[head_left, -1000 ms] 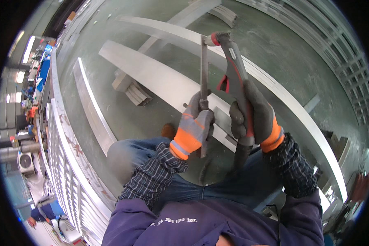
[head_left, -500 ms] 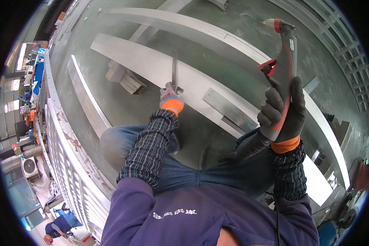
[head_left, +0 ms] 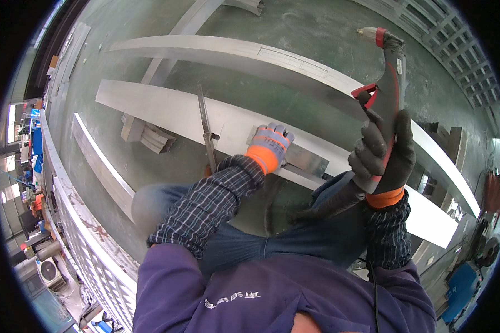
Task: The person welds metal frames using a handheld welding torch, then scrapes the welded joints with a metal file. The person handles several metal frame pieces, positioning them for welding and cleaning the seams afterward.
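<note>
My right hand [head_left: 383,150], in a dark glove, is closed round the handle of a grey and red welding torch [head_left: 393,75]. Its nozzle points up and to the left, above the panels. My left hand [head_left: 269,145], in a grey and orange glove, lies over the left end of a small flat metal plate [head_left: 307,161], its fingers bent across it; the thumb is hidden. That plate rests on a long tapering metal panel [head_left: 155,100]. Across the panel, left of my left hand, lies a steel combination square [head_left: 204,114], its near end sticking out past the panel's edge.
A second curved panel [head_left: 216,47] runs behind the first, and a narrow strip [head_left: 103,166] lies at the left. Short metal profiles [head_left: 153,137] sit beneath the panel. A white slatted frame [head_left: 91,244] stands left, a grid frame [head_left: 450,41] at far right.
My left hand has let go of the square and moved right onto the small plate. The square is left lying across the panel. The view has shifted; the torch stays in my right hand.
</note>
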A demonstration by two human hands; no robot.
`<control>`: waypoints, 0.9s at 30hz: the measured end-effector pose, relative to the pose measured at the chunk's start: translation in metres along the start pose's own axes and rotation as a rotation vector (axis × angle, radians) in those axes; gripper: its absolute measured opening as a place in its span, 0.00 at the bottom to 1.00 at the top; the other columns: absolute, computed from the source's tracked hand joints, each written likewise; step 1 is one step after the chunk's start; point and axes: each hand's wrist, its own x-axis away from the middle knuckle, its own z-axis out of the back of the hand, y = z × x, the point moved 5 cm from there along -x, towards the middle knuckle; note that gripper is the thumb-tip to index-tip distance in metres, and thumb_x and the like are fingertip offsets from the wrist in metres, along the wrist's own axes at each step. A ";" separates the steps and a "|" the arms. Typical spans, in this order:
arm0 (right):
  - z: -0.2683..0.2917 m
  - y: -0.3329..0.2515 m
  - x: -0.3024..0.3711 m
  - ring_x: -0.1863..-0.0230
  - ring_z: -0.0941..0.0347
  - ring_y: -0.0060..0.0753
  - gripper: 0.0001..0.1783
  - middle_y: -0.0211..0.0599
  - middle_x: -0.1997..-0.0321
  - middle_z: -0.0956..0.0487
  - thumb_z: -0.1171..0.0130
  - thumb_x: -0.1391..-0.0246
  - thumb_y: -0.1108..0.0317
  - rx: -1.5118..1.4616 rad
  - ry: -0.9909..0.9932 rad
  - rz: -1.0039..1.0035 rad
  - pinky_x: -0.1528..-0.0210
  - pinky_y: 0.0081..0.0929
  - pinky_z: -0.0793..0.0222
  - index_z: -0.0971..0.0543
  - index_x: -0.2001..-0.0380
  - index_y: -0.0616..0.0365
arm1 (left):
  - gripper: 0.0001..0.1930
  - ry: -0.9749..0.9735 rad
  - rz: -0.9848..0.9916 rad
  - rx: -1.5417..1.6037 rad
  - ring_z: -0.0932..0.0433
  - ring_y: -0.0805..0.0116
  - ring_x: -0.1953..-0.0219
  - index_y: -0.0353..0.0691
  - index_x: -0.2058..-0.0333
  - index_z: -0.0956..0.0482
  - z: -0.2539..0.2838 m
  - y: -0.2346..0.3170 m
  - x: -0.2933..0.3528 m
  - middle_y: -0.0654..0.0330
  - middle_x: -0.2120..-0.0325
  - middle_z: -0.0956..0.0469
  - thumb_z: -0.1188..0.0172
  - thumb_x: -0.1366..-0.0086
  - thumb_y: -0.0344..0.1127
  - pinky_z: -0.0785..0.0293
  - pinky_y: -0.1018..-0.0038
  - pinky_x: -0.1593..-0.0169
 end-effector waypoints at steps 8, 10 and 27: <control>0.014 -0.027 0.024 0.88 0.37 0.21 0.40 0.31 0.76 0.32 0.68 0.24 0.40 -0.167 -0.045 0.161 0.86 0.27 0.35 0.40 0.31 0.68 | 0.20 -0.227 -0.156 0.068 0.18 0.48 0.50 0.44 0.51 0.22 0.019 -0.001 -0.001 0.51 0.56 0.17 0.33 0.37 0.47 0.22 0.56 0.49; 0.019 -0.029 0.035 0.89 0.38 0.21 0.40 0.32 0.76 0.31 0.69 0.25 0.39 -0.161 -0.034 0.214 0.89 0.25 0.37 0.40 0.31 0.68 | 0.17 -0.272 -0.119 0.381 0.16 0.51 0.55 0.42 0.53 0.23 0.025 -0.008 0.004 0.52 0.59 0.16 0.32 0.35 0.42 0.22 0.61 0.50; 0.003 0.020 0.033 0.89 0.31 0.30 0.37 0.33 0.83 0.29 0.62 0.26 0.37 0.574 0.753 -0.094 0.85 0.28 0.31 0.36 0.34 0.61 | 0.24 0.098 0.192 1.428 0.22 0.77 0.63 0.34 0.48 0.22 0.057 -0.046 -0.102 0.59 0.63 0.16 0.38 0.27 0.51 0.26 0.80 0.61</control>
